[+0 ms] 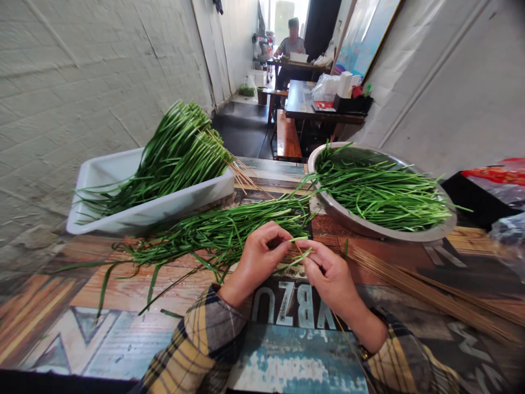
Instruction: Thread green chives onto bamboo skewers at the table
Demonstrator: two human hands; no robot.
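My left hand (256, 260) is closed, pinching a few green chive stalks (297, 239) from the loose bunch of chives (217, 230) lying across the table. My right hand (330, 273) is also closed, pinching a thin bamboo skewer (298, 249) against the stalk ends right beside the left fingers. The two hands meet at the table's middle, over printed letters. Both sleeves are yellow plaid.
A white tray (98, 175) at the left holds skewered chives (176, 153). A metal bowl (353, 221) at the right holds loose chives. Bare skewers (430, 293) lie at the right. Dark tables (303, 101) and a seated person (292, 41) are farther back.
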